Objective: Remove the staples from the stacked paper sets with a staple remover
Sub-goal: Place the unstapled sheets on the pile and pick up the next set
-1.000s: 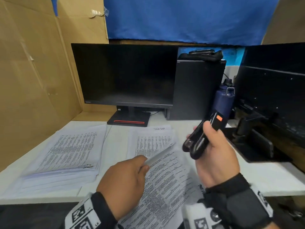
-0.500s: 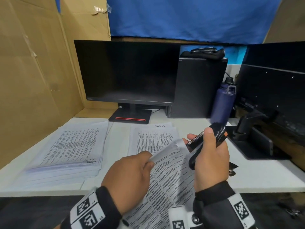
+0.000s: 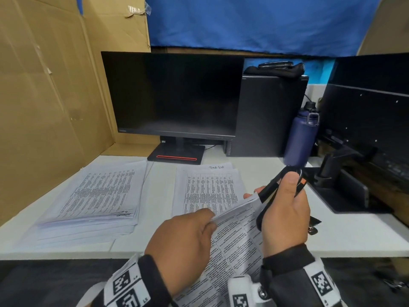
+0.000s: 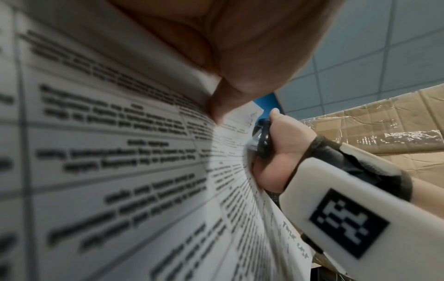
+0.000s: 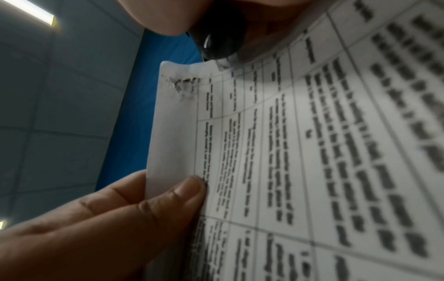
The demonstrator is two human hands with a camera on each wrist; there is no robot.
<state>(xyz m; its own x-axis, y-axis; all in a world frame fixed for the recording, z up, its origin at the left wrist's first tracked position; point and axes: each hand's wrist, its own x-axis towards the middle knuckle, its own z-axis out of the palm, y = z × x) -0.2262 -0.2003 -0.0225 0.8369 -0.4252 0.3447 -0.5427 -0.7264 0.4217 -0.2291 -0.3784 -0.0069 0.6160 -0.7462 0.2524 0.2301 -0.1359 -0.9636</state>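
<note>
My left hand (image 3: 211, 218) pinches the top edge of a printed paper set (image 3: 234, 238) and holds it up off the white desk (image 3: 354, 235). My right hand (image 3: 274, 189) grips a black staple remover (image 3: 265, 209) with an orange tab, its tip against the set's upper right corner. In the right wrist view the black tool (image 5: 216, 41) touches the paper's top edge beside a torn, punctured corner (image 5: 185, 85), and left-hand fingers (image 5: 168, 194) pinch the sheet lower down. The left wrist view shows my thumb (image 4: 221, 106) on the page and the tool (image 4: 263, 140) in the right hand.
Two paper stacks lie on the desk: a thick one (image 3: 99, 196) at left, a thinner one (image 3: 208, 189) in the middle. Behind stand a black monitor (image 3: 172, 96), a PC tower (image 3: 265, 116) and a blue bottle (image 3: 301, 138). A cardboard wall (image 3: 44, 107) closes the left; a monitor base (image 3: 345, 189) sits right.
My right hand has come down with the tool from mid-air to the paper's corner. My left hand has raised the set's top edge toward it.
</note>
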